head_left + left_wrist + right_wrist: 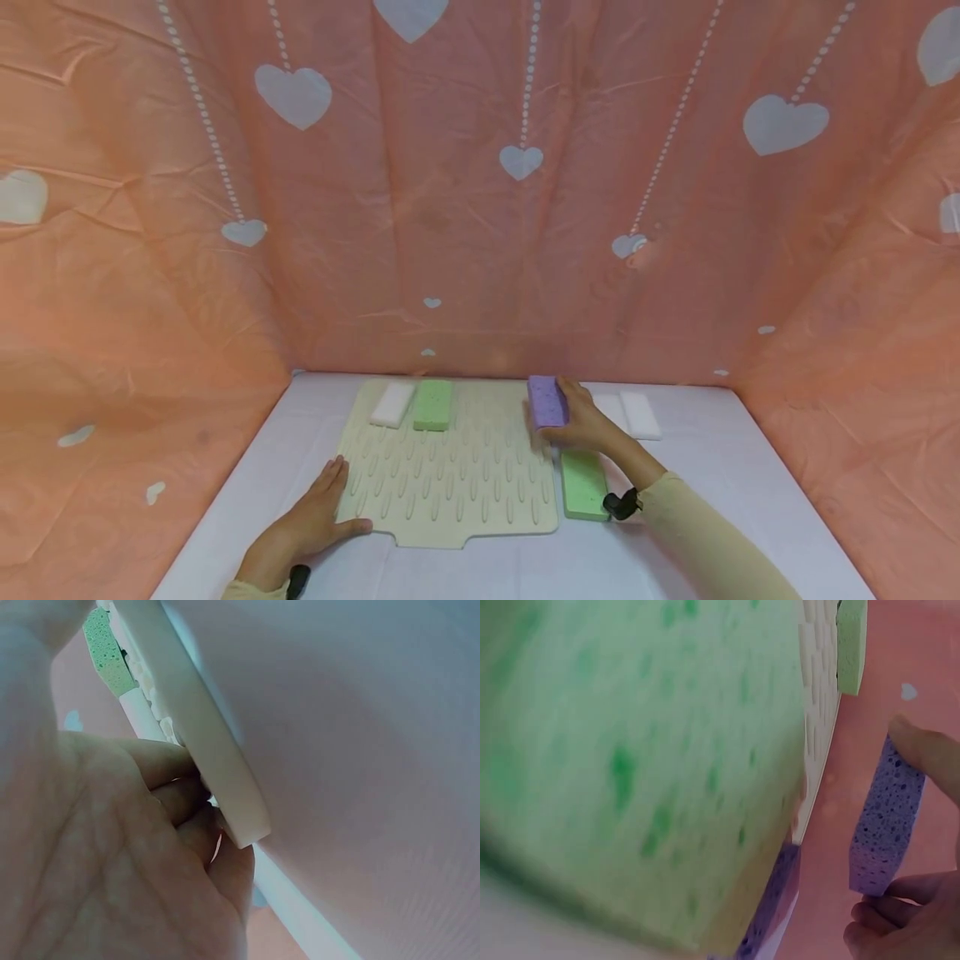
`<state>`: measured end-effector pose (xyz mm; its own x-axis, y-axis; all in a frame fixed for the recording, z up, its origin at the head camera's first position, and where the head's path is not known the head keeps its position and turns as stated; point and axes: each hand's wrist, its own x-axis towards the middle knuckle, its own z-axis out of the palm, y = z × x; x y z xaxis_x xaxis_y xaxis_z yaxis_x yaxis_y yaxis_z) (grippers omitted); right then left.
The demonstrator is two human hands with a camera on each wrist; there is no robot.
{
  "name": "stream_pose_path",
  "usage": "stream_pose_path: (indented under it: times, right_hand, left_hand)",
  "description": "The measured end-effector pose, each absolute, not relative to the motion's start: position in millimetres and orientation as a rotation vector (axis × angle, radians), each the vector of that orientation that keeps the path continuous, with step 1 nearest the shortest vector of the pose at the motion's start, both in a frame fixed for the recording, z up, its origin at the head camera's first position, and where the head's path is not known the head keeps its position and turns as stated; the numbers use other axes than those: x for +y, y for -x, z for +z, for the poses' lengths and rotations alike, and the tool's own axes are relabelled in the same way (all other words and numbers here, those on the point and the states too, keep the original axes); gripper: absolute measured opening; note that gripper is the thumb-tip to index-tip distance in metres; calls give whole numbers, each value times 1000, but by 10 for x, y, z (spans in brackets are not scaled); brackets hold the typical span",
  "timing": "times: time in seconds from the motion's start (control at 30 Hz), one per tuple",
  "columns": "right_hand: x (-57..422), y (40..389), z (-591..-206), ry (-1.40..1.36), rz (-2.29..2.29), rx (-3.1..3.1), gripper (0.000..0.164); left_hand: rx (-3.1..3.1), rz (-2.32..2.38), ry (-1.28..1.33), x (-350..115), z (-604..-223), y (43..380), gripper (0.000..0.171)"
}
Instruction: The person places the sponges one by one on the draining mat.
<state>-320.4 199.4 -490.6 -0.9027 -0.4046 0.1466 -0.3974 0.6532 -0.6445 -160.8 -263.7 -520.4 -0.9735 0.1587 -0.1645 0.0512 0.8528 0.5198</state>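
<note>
My right hand (588, 421) pinches a purple sponge (547, 402) between thumb and fingers, over the far right corner of a cream ridged mat (457, 533). In the right wrist view the held sponge (889, 817) stands tilted, away from the table. My left hand (311, 512) lies along the mat's left edge, with straight fingers on that side and the thumb at the near corner. Seen from the left wrist, its fingertips touch the thick rim of the mat (210, 727). A green sponge (432, 406) and a white block (392, 405) lie side by side on the mat's far part.
Right of the mat, a second green sponge (585, 487) lies under my right forearm. Beyond it are two white blocks, one (640, 415) in full sight, the other partly behind my hand. Another purple sponge (769, 900) shows low in the right wrist view. Heart-patterned orange cloth (480, 275) walls the table.
</note>
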Motion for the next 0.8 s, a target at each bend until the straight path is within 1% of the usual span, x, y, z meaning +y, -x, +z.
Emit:
stream_pose_path:
  times: [0.23, 0.43, 0.63, 0.8]
  right_hand:
    - [1836, 3196, -4949, 735, -1105, 2836, 118]
    - [1720, 3214, -4990, 775, -1095, 2838, 118]
    - [1574, 3209, -4938, 750, -1090, 2826, 120]
    - [1409, 3211, -4879, 750, -1068, 2824, 121]
  left_hand:
    - [2829, 781, -160, -2610, -5185, 1598, 127]
    - [2824, 822, -178, -2640, -5222, 1597, 131]
    - [2840, 837, -187, -2704, -5342, 1622, 137]
    - [2844, 848, -195, -2730, -5391, 1636, 137]
